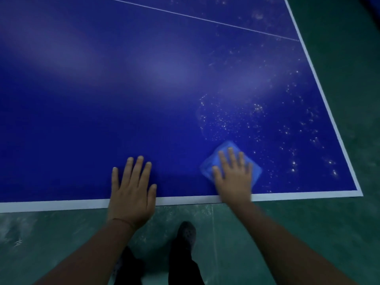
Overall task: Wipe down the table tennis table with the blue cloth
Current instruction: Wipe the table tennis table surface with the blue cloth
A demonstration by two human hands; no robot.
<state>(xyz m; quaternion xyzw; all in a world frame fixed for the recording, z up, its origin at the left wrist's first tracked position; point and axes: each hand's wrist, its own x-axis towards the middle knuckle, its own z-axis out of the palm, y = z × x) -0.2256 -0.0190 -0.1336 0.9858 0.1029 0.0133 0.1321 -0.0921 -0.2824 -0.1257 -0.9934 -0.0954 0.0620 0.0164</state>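
With the wiping step in hand, the right hand (233, 175) pressed flat, fingers straight, on the blue cloth (231, 161) near the tabletop (144, 89) corner, the left hand (131, 192) rested open alongside, and the white specks (257, 120) beyond probably called for the next stroke.

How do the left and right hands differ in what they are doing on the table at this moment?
The left hand lies flat on the bare table; the right hand presses flat on the blue cloth. The left hand looks sharp, the right hand blurred. Both sit near the white front edge, fingers straight.
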